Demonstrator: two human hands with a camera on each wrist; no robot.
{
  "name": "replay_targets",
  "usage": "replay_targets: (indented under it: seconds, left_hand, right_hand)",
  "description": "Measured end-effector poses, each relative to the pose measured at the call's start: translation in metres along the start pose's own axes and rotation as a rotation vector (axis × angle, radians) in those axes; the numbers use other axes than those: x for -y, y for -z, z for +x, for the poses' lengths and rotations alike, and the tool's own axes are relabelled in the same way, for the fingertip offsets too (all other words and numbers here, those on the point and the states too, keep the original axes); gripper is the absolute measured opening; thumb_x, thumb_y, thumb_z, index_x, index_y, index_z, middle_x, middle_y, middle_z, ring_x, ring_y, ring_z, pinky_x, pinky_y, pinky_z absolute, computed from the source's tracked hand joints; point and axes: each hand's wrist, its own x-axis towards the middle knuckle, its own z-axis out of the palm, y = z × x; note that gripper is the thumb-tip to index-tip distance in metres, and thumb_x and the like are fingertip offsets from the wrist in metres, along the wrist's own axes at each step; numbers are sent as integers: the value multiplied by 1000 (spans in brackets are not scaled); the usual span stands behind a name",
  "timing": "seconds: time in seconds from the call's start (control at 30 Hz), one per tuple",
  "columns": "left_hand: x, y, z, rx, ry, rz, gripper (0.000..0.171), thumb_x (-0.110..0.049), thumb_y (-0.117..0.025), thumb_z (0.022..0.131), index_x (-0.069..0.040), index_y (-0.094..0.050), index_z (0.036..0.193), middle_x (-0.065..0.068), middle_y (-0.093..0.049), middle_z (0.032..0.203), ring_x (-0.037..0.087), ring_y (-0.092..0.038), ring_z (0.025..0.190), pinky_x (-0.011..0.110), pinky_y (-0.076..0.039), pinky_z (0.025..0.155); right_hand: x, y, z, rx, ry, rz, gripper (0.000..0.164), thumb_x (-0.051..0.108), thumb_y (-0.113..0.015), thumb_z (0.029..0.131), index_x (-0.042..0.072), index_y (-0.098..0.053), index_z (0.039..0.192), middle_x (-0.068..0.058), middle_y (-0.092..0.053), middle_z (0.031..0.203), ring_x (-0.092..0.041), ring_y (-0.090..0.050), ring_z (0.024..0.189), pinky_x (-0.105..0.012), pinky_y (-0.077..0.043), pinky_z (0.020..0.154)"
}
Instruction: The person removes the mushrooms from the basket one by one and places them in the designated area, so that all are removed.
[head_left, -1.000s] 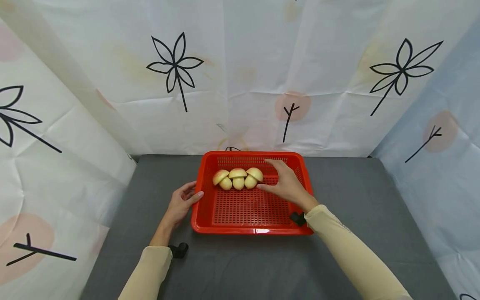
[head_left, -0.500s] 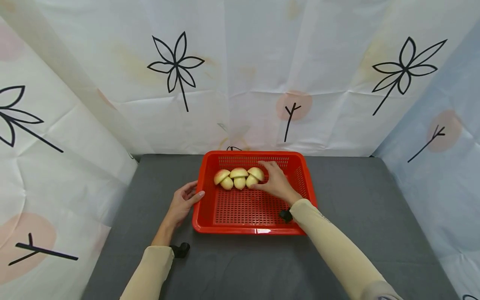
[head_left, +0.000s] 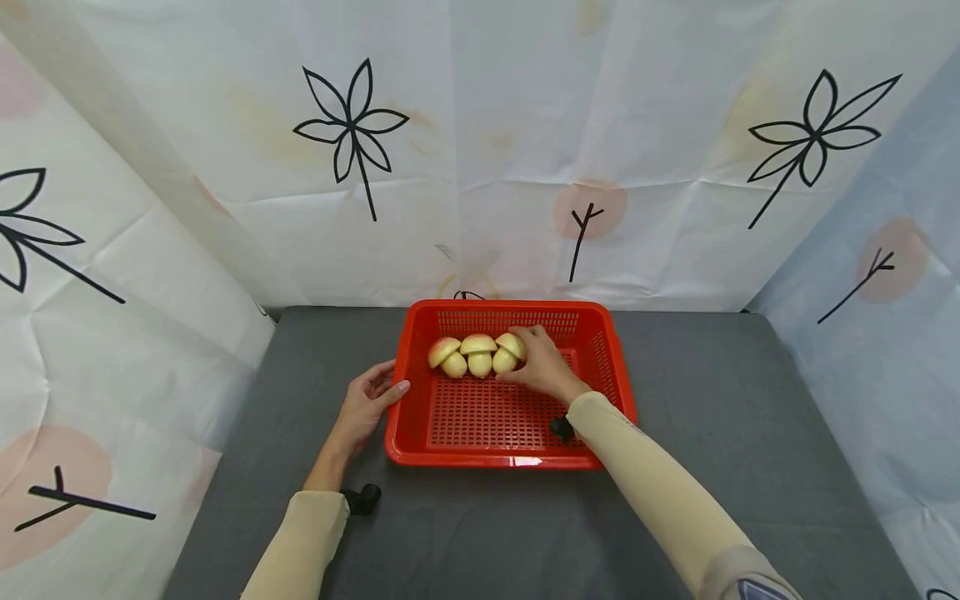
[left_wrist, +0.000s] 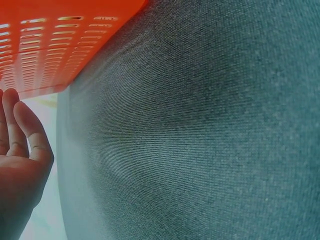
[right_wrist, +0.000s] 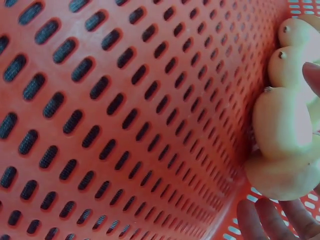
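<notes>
Touching, perhaps, 1 of 3 mushrooms [head_left: 505, 361], right hand [head_left: 545, 366] in basket [head_left: 480, 425]

Glossy plastic basket [head_left: 465, 460], matt cloth [head_left: 480, 533]

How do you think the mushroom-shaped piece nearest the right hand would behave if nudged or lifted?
The mushroom-shaped piece may rock or roll, given its domed cap and rounded stem. Its smooth-looking surface could prove slightly slippery. It looks stiff, since its outline shows no sag.
</notes>
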Motion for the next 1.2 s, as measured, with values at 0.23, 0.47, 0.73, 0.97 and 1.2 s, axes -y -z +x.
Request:
replay_targets:
  seconds: [0.23, 0.47, 0.73, 0.97, 1.2]
  left_hand:
    - [0, 1, 0, -7, 8, -12, 52, -10, -65, 100, 5, -46, 146, 32, -55, 131, 13, -62, 105, 24, -56, 87]
    - [1, 2, -1, -16, 16, -8, 52, -11, -66, 100, 4, -46, 146, 30, -56, 132, 12, -63, 104, 24, -56, 87]
    - [-1, 0, -3, -16, 8, -13, 52, -10, -65, 100, 4, -46, 146, 32, -55, 132, 13, -63, 104, 24, -56, 87]
    - [-2, -1, -2, -12, 13, -10, 53, -11, -66, 100, 3, -46, 147, 30, -55, 134, 21, -62, 109, 27, -56, 90]
    - [-1, -1, -2, -10, 17, -26, 53, -10, -66, 100, 4, -45, 147, 31, -55, 134, 28, -62, 112, 27, -56, 89]
  right_hand:
    - [2, -6, 2, 2, -13, 4, 88, 25, -91, 78, 6, -44, 150, -21, -45, 134, -36, -55, 115, -52, -50, 97]
    - [1, -12, 5, -27, -34, -19, 88, 25, -92, 77, 7, -45, 149, -20, -43, 137, -37, -54, 118, -52, -49, 99]
    - [2, -16, 6, -70, -15, -41, 86, 25, -93, 75, 6, -46, 145, -20, -43, 131, -38, -56, 113, -51, -51, 95]
    - [2, -15, 6, -88, -19, -50, 81, 21, -92, 77, 6, -47, 143, -20, -43, 130, -38, -55, 113, -52, -51, 95]
    - [4, -11, 5, -62, -26, -49, 79, 20, -90, 78, 6, -48, 143, -21, -43, 131, -40, -57, 111, -53, -52, 92]
